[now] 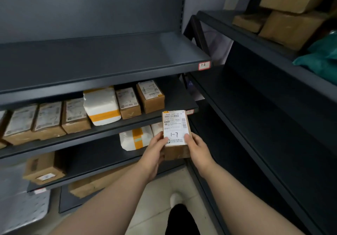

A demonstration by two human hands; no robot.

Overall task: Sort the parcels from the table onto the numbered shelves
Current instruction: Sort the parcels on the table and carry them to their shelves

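1. Between both hands, before the shelving, is the small brown cardboard parcel with a white label handwritten "1-7" [175, 125]. The left hand [156, 148] and right hand [196, 147] grip its near end, thumbs on the label.
2. Its long axis points away, toward the dark metal shelf [149, 117] just behind.
3. That shelf's red-bordered tag [189, 112] is half hidden.
4. A row of brown and white parcels [102, 107] fills the left; the likely slot is at the right end.
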